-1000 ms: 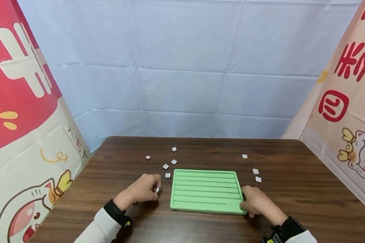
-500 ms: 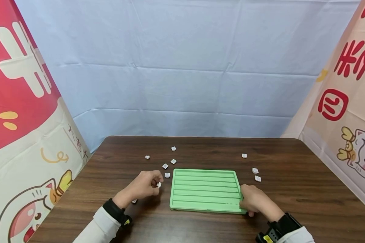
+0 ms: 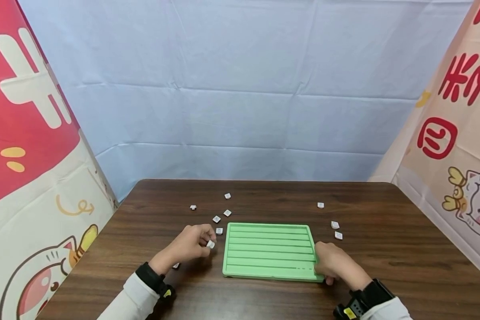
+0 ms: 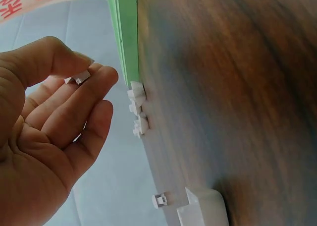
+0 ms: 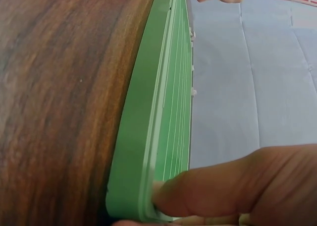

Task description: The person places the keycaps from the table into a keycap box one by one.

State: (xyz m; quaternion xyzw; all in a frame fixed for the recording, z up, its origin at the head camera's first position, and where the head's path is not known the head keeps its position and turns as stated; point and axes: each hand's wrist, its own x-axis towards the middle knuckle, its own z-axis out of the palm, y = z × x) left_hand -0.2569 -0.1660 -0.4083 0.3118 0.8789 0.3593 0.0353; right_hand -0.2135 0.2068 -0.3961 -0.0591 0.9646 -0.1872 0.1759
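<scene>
My left hand (image 3: 190, 243) is raised a little over the table, left of a green grooved board (image 3: 270, 251). It pinches a small white tile (image 3: 210, 244) between thumb and fingertips; the left wrist view shows the tile (image 4: 79, 78) partly covered by them. My right hand (image 3: 338, 264) grips the board's near right corner. In the right wrist view its thumb (image 5: 198, 191) lies over the rim, and the other fingers are mostly hidden. Another white tile (image 3: 176, 266) lies under the left wrist.
Several white tiles lie beyond the left hand, including a near one (image 3: 219, 231) beside the board and a far one (image 3: 227, 196). More tiles (image 3: 334, 225) are at the right. The brown table (image 3: 264, 302) ends at a pale blue cloth (image 3: 240, 111), with printed curtains on both sides.
The left hand has lifted the white tile from near the table, moved slightly away from me, and turned it so that its face shows. The right hand stays at the board's corner.
</scene>
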